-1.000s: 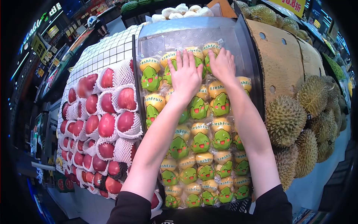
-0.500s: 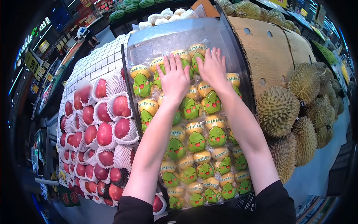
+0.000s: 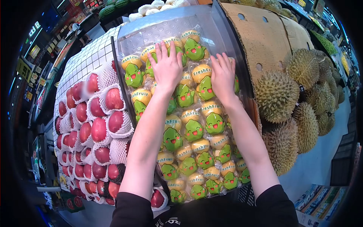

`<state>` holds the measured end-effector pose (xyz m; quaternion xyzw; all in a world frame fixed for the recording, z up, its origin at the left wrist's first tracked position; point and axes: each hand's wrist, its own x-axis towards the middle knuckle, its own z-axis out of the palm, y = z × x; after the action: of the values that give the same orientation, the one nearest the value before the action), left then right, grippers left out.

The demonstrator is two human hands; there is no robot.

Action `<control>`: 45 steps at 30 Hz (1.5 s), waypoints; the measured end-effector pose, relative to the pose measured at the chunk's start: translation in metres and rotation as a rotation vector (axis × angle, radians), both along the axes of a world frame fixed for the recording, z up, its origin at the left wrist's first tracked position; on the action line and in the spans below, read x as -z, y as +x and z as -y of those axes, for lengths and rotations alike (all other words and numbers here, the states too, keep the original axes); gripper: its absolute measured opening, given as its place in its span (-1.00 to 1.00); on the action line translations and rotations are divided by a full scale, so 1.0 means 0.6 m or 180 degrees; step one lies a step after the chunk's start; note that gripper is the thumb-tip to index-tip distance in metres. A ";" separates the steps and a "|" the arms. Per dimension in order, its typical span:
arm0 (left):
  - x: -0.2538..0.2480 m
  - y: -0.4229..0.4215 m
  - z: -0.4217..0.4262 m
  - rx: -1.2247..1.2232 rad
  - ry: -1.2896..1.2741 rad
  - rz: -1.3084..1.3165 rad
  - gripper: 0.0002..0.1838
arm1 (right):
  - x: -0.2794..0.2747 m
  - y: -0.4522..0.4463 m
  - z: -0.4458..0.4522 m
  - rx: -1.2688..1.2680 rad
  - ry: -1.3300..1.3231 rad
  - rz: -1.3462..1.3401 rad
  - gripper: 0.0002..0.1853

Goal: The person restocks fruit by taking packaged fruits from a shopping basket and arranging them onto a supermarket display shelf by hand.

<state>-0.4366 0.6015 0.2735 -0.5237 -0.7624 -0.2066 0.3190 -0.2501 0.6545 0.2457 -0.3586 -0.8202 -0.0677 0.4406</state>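
My left hand (image 3: 167, 70) lies palm down, fingers stretched out and slightly apart, over the bagged yellow fruits in the upper rows. My right hand (image 3: 223, 78) rests over a bagged fruit near the right side of the display, its fingers extended and close together; that fruit is mostly hidden under it. The fruits sit in clear bags printed "FreshFruit" with a green smiling cartoon, such as one bagged fruit (image 3: 194, 49) between and beyond my hands. They fill a sloping dark display bin (image 3: 211, 22) in rows.
Red apples (image 3: 99, 129) in white foam nets are stacked on the left, beside a white grid-patterned cloth (image 3: 89, 55). Spiky durians (image 3: 276, 96) and a cardboard sheet (image 3: 261, 34) are on the right. Watermelons (image 3: 107, 11) lie at the back; a person (image 3: 77, 32) stands far left.
My right hand has moved right and nearer, uncovering the bagged fruit at the top. My left hand stays on the upper rows. The whole view has shifted slightly.
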 end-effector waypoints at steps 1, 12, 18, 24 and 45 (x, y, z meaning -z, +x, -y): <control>0.001 0.000 0.001 0.0064 0.0001 -0.0006 -0.47 | -0.001 -0.002 -0.001 0.0016 0.0009 0.0010 -0.66; -0.002 0.064 0.083 0.0922 0.0150 0.0947 -0.55 | 0.000 0.021 -0.009 -0.0734 -0.0695 -0.0473 -0.53; -0.053 0.234 0.285 0.1818 0.0324 0.2096 -0.57 | 0.009 0.056 0.070 -0.1002 -0.1110 -0.0896 -0.47; -0.012 0.310 0.488 0.2392 -0.0417 0.3339 -0.63 | -0.019 0.156 0.244 -0.1471 -0.1916 -0.1820 -0.59; 0.147 0.344 0.820 0.3900 -0.3948 0.3628 -0.67 | 0.191 0.310 0.903 -0.0032 -0.4023 -0.2961 -0.74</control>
<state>-0.2301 0.1093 0.1853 -0.7179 -0.3760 -0.1217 -0.5730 -0.0642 0.1126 0.1309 -0.5290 -0.4359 0.5711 0.4515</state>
